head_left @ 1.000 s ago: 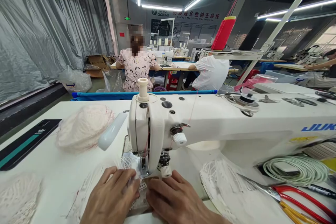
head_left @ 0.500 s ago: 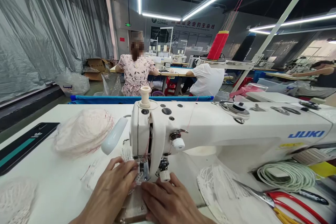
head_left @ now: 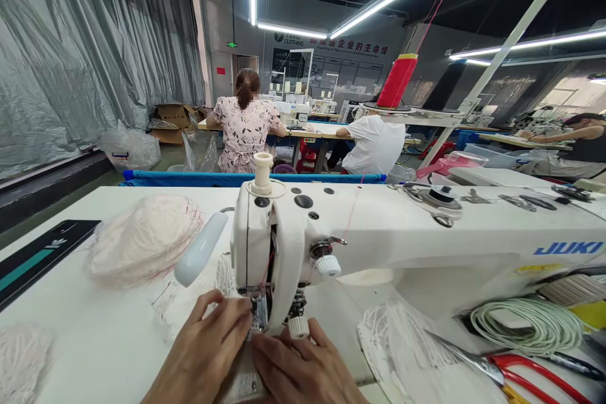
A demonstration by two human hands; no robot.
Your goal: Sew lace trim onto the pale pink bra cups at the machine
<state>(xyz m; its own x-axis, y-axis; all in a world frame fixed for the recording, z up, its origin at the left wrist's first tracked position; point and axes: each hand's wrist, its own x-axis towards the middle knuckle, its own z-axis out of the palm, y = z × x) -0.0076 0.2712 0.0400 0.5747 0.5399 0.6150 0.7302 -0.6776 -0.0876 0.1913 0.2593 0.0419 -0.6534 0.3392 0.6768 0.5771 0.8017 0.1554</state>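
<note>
At 7 o'clock, the inner fingertips of the left grip (head_left: 208, 338) merge visually with the presser foot (head_left: 259, 312), where the needle is too small to distinguish. At 6 o'clock, the fingertips of the right grip (head_left: 305, 360) are partly obscured; both forearms leave by the lower edge. Pale lace (head_left: 225, 274) disappears behind the sewing machine (head_left: 426, 221), itself cut off at 3 o'clock, as is a dark-clad worker (head_left: 587, 148). The frame crops a white bundle (head_left: 21, 360) at 8 o'clock and red-handled scissors (head_left: 487, 366) at 4 o'clock. At 2 o'clock, the thread stand (head_left: 407, 115) conceals part of a white-shirted worker (head_left: 379, 145). Text on the wall panels (head_left: 372, 72), 1 o'clock, is illegible.
</note>
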